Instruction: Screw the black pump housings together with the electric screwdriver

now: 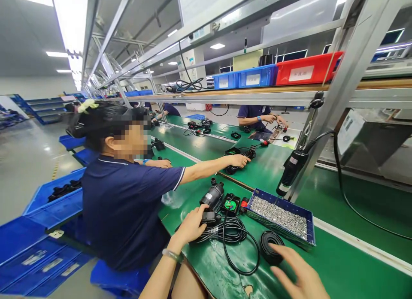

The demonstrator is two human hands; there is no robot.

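My left hand [190,227] is at the near end of a small black box [210,218], thumb and forefinger on either side of it. Right behind that box lies a grey-black pump [212,194]. A coiled black cable [233,231] runs beside my fingers and loops toward the front. An open black case [230,203] with a green inside sits to the right of the pump, near a red-and-black connector [243,204]. My right hand [298,271] is open, slightly blurred, its fingers spread by a roll of black strip [271,246].
A blue tray [313,230] of small metal screws stands on the green bench [350,271]. Above it hangs an electric screwdriver [292,171]. At left, a co-worker [125,204] reaches across with one hand on another cable bundle [236,167]. Blue and red bins [305,70] line the shelf.
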